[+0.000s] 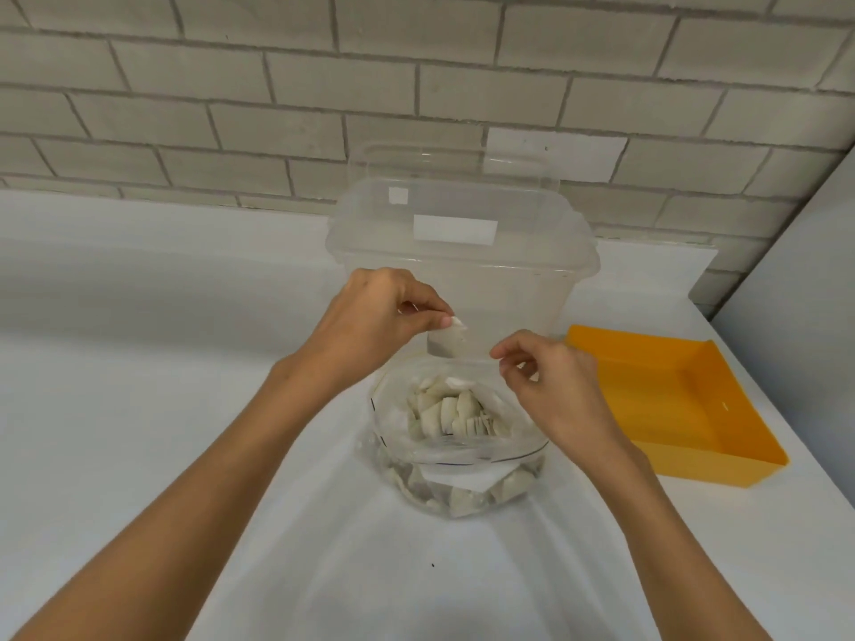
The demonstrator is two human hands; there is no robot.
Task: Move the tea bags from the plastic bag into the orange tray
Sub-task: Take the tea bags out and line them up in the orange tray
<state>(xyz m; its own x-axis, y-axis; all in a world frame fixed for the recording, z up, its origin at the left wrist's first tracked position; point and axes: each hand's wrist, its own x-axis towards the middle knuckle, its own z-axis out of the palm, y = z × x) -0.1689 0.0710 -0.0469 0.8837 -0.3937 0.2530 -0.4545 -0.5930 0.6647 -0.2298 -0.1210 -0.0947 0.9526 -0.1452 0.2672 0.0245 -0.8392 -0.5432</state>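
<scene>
Head view: two bare forearms reach in from the near edge over a white counter point(139, 316). Between them, near the middle, the plastic bag point(462, 455) stands on the counter with its mouth open upward. It is packed with pale tea bags point(444, 414), some seen through the mouth and more through the clear lower wall. Just beyond the bag's far rim, the left hand point(384, 316) has its fingers curled, thumb and forefinger pinching a single tea bag point(449, 343) by its top, so that it hangs above the rim. To the right of it, the right hand point(555, 386) also has curled fingers, with thumb and forefinger pinching the far right rim of the plastic bag. The orange tray point(694, 432) sits on the counter to the right, apart from the bag. Farther back stands a clear plastic tub point(462, 266) with white labels, and behind it is a pale brick wall point(231, 85).
</scene>
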